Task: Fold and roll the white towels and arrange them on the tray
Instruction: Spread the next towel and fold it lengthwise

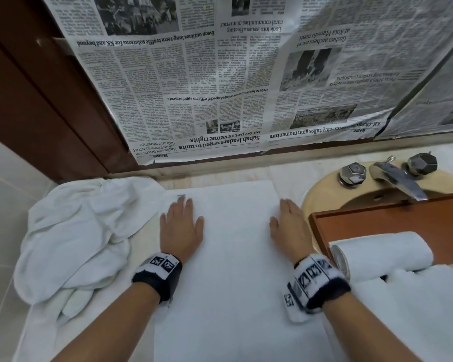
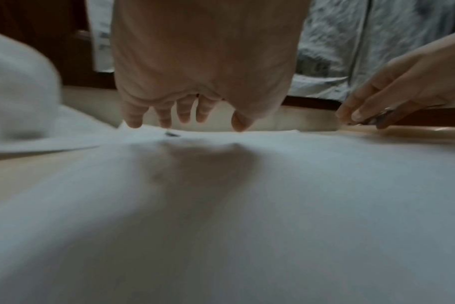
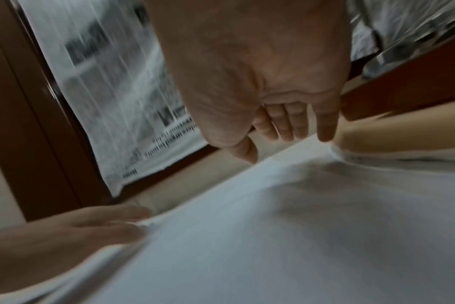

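A white towel (image 1: 233,257) lies flat and folded lengthwise on the counter in front of me. My left hand (image 1: 181,226) rests on it palm down near the far left corner, fingers straight, beside a small label (image 1: 181,196). My right hand (image 1: 290,226) lies flat along the towel's right edge. One rolled white towel (image 1: 382,253) sits on the brown wooden tray (image 1: 392,223) at the right. In the left wrist view the left hand's fingertips (image 2: 134,123) touch the towel (image 2: 247,205). In the right wrist view the right hand's fingers (image 3: 325,131) hover just over the towel (image 3: 299,226).
A crumpled heap of white towels (image 1: 76,239) lies at the left. A beige sink (image 1: 324,194) with a chrome tap (image 1: 398,178) sits behind the tray. Newspaper (image 1: 220,87) covers the wall behind the counter. More white cloth (image 1: 416,309) lies near the tray's front.
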Tool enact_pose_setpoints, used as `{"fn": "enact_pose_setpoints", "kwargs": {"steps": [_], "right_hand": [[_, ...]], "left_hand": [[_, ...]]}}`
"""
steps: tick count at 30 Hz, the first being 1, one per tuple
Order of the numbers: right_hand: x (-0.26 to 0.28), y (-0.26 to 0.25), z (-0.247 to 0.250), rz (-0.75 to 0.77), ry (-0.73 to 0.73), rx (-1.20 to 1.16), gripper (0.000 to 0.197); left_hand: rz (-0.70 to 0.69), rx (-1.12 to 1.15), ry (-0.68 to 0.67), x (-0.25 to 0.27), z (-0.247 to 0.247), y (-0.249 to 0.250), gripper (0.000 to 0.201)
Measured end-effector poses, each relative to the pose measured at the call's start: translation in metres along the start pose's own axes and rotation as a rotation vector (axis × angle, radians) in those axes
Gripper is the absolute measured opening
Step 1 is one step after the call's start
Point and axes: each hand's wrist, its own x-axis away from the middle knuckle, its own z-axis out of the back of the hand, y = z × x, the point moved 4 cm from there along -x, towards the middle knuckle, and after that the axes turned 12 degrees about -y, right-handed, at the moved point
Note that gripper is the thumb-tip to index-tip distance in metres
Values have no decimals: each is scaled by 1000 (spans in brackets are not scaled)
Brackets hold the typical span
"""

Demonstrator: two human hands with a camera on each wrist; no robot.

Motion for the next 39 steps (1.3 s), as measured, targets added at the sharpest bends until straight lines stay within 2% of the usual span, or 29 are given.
{"fn": "enact_pose_setpoints", "kwargs": {"steps": [3, 7, 11, 15, 19, 22, 25, 28, 32, 34, 36, 39], "right_hand": [[61, 12, -8, -91, 98, -84, 40], [104, 35, -34, -229, 88, -68, 31], [114, 52, -50, -297, 20, -24, 20], [114, 59, -55, -266, 42, -50, 17], [109, 55, -50, -299, 31, -76, 12], [107, 53, -50, -267, 54, -120, 17], [108, 55, -47, -283, 86, -239, 10], [116, 57, -42, -221, 117, -344, 10], [123, 65, -44, -201, 66, -471, 20], [125, 69, -41, -196, 57, -469, 19], [126, 72, -38, -166, 67, -433, 27], [126, 69, -25, -134, 165, -475, 16]], "left_hand": [[-146, 21, -23, 0, 0, 46, 56], [-274, 115, -135, -19, -9, 109, 50], [-290, 224, -259, -42, -23, 154, 52], [-251, 118, -271, -54, -28, 184, 53], [-185, 16, -244, -60, -28, 196, 54], [-138, 69, -253, -62, -25, 201, 39], [-153, 74, -241, -60, -23, 205, 27], [-152, 160, -214, -57, -21, 203, 33], [-179, 251, -148, -53, -19, 198, 33], [-160, 303, -144, -55, -21, 197, 28], [-100, 378, -153, -58, -21, 195, 29], [-54, 479, -154, -63, -14, 194, 25]]}}
